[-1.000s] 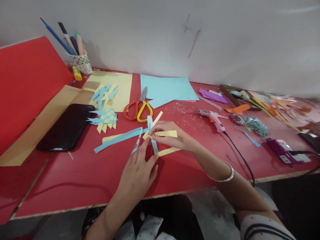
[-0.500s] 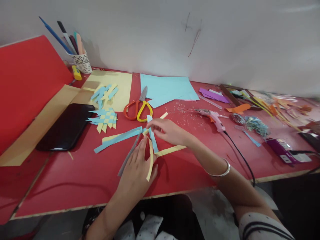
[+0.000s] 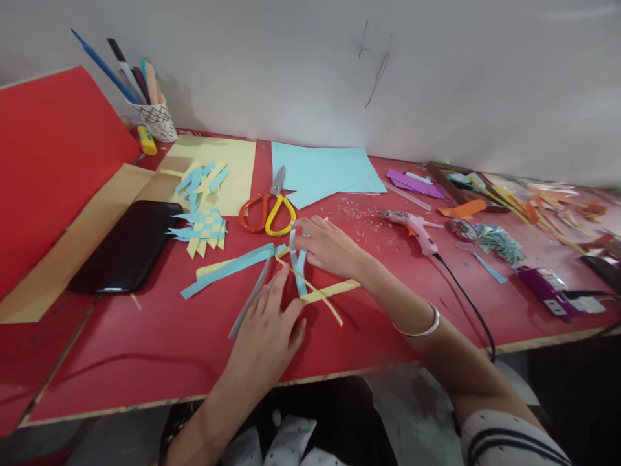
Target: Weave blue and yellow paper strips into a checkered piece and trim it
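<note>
Blue and pale yellow paper strips cross on the red table in front of me. My right hand (image 3: 332, 249) pinches a blue paper strip (image 3: 292, 241) near the crossing, its fingertips partly hiding it. My left hand (image 3: 266, 317) lies low with fingers stretched out, the tips touching the strips at the crossing. A shaded blue-grey strip (image 3: 248, 305) runs beside its fingers. One thin yellow strip (image 3: 320, 299) slants to the right between my hands, over another yellow strip (image 3: 342, 288). Further blue strips (image 3: 233, 264) reach out to the left.
Scissors (image 3: 275, 210) lie just beyond the strips, near a blue sheet (image 3: 325, 169). A woven paper piece (image 3: 206, 230) and a black phone-like slab (image 3: 129, 249) are at left. A corded pink glue gun (image 3: 417, 233) rests at right.
The thin yellow strip that curved over my left hand now slants right across the table. My right hand has shifted slightly up and right, and the blue strip there stands more raised.
</note>
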The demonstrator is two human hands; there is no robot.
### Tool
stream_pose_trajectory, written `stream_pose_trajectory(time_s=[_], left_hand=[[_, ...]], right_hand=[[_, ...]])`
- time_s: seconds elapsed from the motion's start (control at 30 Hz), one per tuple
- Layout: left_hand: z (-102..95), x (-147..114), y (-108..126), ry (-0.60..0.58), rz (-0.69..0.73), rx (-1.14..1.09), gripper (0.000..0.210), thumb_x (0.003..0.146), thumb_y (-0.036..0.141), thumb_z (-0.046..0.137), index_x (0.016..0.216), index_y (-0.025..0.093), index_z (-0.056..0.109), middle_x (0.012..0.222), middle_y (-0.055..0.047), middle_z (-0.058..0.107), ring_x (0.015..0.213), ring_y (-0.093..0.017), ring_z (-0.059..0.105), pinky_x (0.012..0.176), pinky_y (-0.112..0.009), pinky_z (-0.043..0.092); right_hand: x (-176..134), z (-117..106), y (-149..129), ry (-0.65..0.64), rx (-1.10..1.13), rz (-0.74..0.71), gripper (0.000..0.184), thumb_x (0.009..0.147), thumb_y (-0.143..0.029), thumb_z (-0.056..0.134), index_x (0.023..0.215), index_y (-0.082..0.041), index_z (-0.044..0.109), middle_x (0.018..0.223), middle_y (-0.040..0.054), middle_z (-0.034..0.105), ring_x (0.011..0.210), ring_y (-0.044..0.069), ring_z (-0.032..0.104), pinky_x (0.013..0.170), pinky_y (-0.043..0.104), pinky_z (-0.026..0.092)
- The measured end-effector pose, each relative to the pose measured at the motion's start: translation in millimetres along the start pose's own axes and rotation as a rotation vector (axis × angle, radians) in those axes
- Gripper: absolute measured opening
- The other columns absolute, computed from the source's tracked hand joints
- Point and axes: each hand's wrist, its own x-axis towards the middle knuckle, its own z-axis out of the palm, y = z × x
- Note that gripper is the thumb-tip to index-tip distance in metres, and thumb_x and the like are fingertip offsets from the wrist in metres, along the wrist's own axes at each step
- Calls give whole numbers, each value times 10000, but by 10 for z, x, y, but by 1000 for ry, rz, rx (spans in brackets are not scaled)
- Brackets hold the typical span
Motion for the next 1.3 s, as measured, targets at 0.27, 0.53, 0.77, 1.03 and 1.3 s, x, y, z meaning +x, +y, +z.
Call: stream_pose_trajectory(time_s=[0.27,0.53,0.77,1.03,1.3], left_hand=[[-13,3,-4,-3,27,28,157,786,147,460,867,164,593,1267,-192,473,1065,-315,551,825,-460,505],[-9,-1,-6,-5,30,19,161,802,151,442,860,171,591,1283,-187,464,1068,-306,548,840,-470,489],[-3,-7,-15,0,37,-4,174,799,141,445,883,163,596,1266,-204,468,1057,-314,551,832,-472,491],[1,2,-16,-7,36,-11,187,793,126,445,886,159,603,1281,-192,453,1070,-318,542,836,-477,493],[0,-1,-23,-10,39,21,161,787,150,469,892,165,591,1272,-176,469,1038,-300,561,830,-464,506]], right_hand=[[-43,-66,28,-16,130,65,237,726,-55,425,895,-134,571,950,101,582,857,206,473,750,329,335],[-245,-278,25,65,228,107,115,811,-253,493,796,-187,586,912,59,558,883,195,464,760,342,265],[-151,-76,-92,137,658,404,197,831,-358,466,853,-172,527,854,48,604,782,154,543,711,300,388],[30,174,-165,327,1519,634,337,696,-97,568,975,-207,415,705,-63,551,721,86,591,776,263,462],[-61,55,-212,311,1628,521,288,721,-128,575,980,-196,470,779,-18,636,773,111,627,780,291,497]])
